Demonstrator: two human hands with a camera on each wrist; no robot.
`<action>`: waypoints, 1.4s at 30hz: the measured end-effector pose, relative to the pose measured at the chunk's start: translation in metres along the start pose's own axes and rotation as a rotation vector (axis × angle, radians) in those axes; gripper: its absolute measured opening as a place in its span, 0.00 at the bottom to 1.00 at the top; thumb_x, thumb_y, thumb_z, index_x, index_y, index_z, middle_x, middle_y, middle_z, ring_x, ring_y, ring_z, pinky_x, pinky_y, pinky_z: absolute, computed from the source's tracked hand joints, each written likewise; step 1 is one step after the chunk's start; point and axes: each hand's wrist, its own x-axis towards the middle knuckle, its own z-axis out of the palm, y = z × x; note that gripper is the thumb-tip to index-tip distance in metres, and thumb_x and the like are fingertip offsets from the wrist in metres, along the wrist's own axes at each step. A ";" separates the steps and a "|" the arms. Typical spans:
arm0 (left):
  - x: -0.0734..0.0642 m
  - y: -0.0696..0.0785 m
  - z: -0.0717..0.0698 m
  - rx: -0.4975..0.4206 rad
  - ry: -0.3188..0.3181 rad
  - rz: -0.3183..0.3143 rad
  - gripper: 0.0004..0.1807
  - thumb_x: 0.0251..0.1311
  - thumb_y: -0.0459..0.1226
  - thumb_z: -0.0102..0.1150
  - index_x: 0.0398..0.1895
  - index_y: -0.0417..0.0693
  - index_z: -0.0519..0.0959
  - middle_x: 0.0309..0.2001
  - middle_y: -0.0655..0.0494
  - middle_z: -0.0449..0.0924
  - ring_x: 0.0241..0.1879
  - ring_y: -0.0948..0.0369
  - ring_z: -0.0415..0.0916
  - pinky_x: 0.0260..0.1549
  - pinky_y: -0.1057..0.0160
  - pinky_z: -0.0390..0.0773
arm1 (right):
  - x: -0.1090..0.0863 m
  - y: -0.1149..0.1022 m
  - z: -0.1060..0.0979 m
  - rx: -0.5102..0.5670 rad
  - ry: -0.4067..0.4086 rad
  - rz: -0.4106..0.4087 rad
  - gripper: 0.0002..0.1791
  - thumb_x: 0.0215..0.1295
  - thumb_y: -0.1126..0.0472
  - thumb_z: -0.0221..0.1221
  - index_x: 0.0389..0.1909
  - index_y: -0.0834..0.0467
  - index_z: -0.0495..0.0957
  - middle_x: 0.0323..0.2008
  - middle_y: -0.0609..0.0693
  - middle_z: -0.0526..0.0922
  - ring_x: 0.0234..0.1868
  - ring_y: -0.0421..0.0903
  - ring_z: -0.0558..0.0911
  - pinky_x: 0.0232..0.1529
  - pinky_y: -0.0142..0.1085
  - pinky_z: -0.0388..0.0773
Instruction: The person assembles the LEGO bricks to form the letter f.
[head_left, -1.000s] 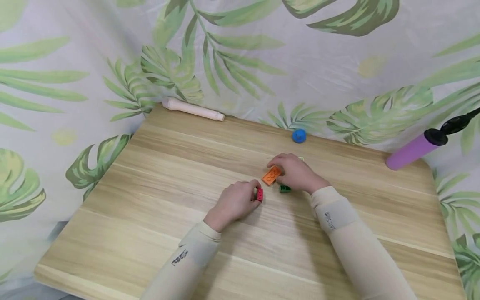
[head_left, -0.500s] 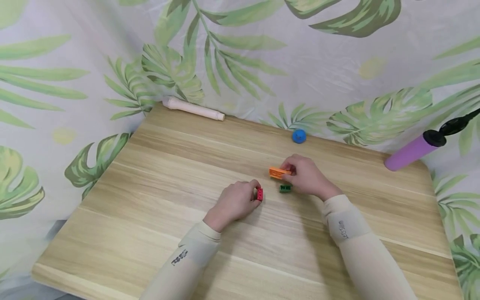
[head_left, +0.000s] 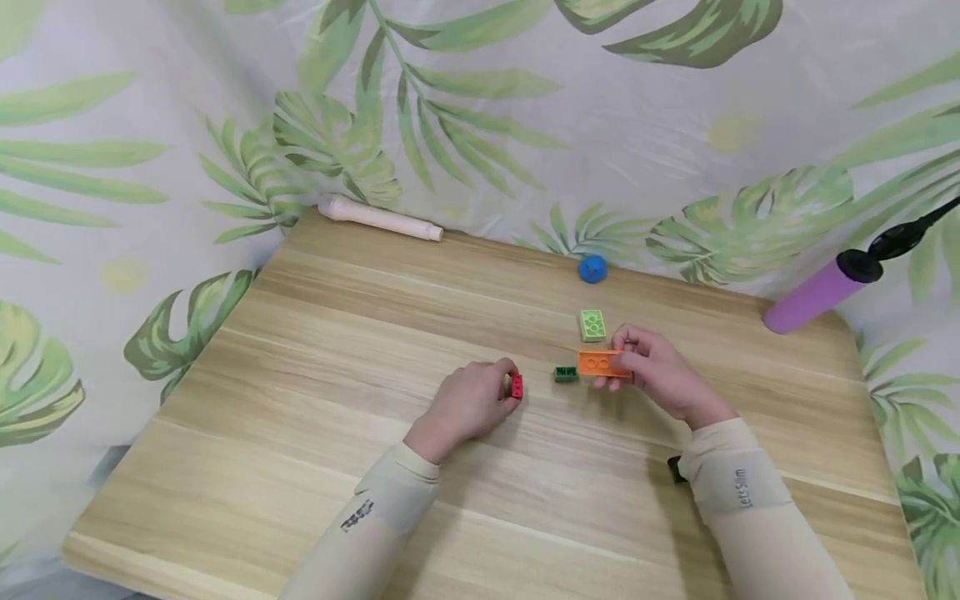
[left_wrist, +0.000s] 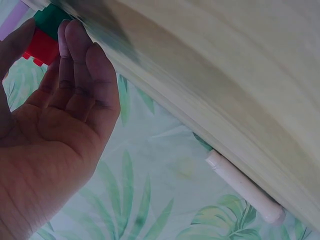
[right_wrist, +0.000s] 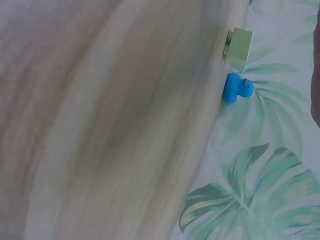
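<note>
In the head view, my left hand (head_left: pixel 468 404) pinches a small red toy brick (head_left: pixel 517 386) between thumb and fingers, low over the table. The left wrist view shows the red brick (left_wrist: pixel 42 47) with the dark green brick (left_wrist: pixel 51 21) behind it. My right hand (head_left: pixel 663 371) pinches an orange toy brick (head_left: pixel 596 363) by its right end. Just left of the orange brick, the dark green brick (head_left: pixel 566 374) lies on the table. A light green brick (head_left: pixel 592 326) lies beyond the orange one. Only a sliver of the right hand (right_wrist: pixel 315 85) shows in the right wrist view.
At the table's back edge sits a blue toy duck (right_wrist: pixel 235 88). A pale pink wand-shaped object (head_left: pixel 381 218) lies at the back left. The purple cylinder with a black top (head_left: pixel 813 296) stands at the back right. Something black (head_left: pixel 677 469) peeks out beside the right sleeve.
My right hand has moved right and turned the orange brick level. The light green brick and a black thing by the sleeve have come into sight. My left hand keeps its place with the red brick.
</note>
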 end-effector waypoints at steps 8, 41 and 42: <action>0.000 -0.001 0.000 -0.013 -0.005 -0.004 0.17 0.69 0.42 0.69 0.57 0.48 0.82 0.24 0.61 0.76 0.22 0.61 0.72 0.23 0.63 0.71 | -0.005 0.000 -0.003 0.171 0.022 -0.047 0.12 0.78 0.70 0.57 0.34 0.54 0.71 0.55 0.48 0.81 0.54 0.44 0.85 0.60 0.37 0.83; -0.006 -0.017 -0.022 -0.096 -0.015 -0.035 0.22 0.66 0.42 0.73 0.61 0.51 0.81 0.33 0.60 0.81 0.27 0.61 0.76 0.32 0.61 0.76 | 0.022 -0.004 0.073 -0.550 0.168 -0.174 0.13 0.57 0.65 0.78 0.38 0.54 0.83 0.49 0.49 0.88 0.53 0.48 0.83 0.56 0.45 0.79; -0.006 -0.017 -0.024 -0.100 -0.003 -0.024 0.22 0.66 0.42 0.73 0.61 0.51 0.81 0.33 0.60 0.82 0.28 0.61 0.76 0.33 0.61 0.76 | 0.024 -0.003 0.076 -0.570 0.156 -0.177 0.13 0.57 0.65 0.78 0.38 0.54 0.83 0.49 0.48 0.88 0.53 0.48 0.83 0.57 0.47 0.79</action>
